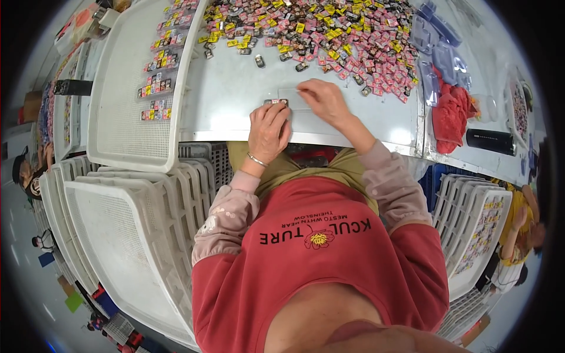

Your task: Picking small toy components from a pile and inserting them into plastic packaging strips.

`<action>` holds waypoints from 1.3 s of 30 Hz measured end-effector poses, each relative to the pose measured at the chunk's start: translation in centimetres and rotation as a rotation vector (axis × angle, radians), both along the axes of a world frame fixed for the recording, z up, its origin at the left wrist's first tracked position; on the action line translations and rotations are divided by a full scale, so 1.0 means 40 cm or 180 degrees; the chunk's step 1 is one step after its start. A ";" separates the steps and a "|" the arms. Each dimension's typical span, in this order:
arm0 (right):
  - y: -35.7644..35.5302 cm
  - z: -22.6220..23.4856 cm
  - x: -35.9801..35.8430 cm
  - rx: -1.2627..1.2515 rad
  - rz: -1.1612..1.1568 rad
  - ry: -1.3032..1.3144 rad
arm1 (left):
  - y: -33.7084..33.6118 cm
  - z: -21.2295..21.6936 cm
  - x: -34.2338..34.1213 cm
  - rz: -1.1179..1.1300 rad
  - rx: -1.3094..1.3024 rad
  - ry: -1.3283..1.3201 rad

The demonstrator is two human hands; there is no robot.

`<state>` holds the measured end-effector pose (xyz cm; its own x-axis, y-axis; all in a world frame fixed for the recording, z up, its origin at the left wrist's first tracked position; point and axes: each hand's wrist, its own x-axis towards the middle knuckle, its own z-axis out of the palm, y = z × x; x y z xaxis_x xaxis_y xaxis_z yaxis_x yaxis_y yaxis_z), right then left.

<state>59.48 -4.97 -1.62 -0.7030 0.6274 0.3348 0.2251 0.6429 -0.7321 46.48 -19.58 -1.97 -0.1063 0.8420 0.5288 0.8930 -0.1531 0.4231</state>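
At the near edge of the pale worktable (229,100), my left hand (269,130) curls its fingers over a small clear plastic box. A few small pink and dark pieces (278,102) show at its fingertips. My right hand (325,103) is just to the right, thumb and forefinger pinched at the edge of a thin clear flap (288,92), which looks like the box's lid. The clear plastic is faint against the table, so its full outline is hard to make out. Beyond my hands spreads a large heap of small pink, yellow and black pieces (353,44).
To the left, a white mesh tray (118,112) holds a column of filled clear boxes (156,85). White trays (112,217) are stacked below it. On the right lie clear plastic cases (450,62), a red cloth (450,115) and a black cylinder (490,141).
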 end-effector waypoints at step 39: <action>0.179 0.088 0.062 -0.3422 0.0109 0.0291 | 0.030 -0.010 0.021 0.0172 0.0192 -0.0559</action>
<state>61.95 2.18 1.91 -0.7261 0.6045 -0.3278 0.1351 -0.3419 -0.9300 47.31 -18.36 -2.37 -0.2456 0.7999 0.5476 0.8140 -0.1367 0.5646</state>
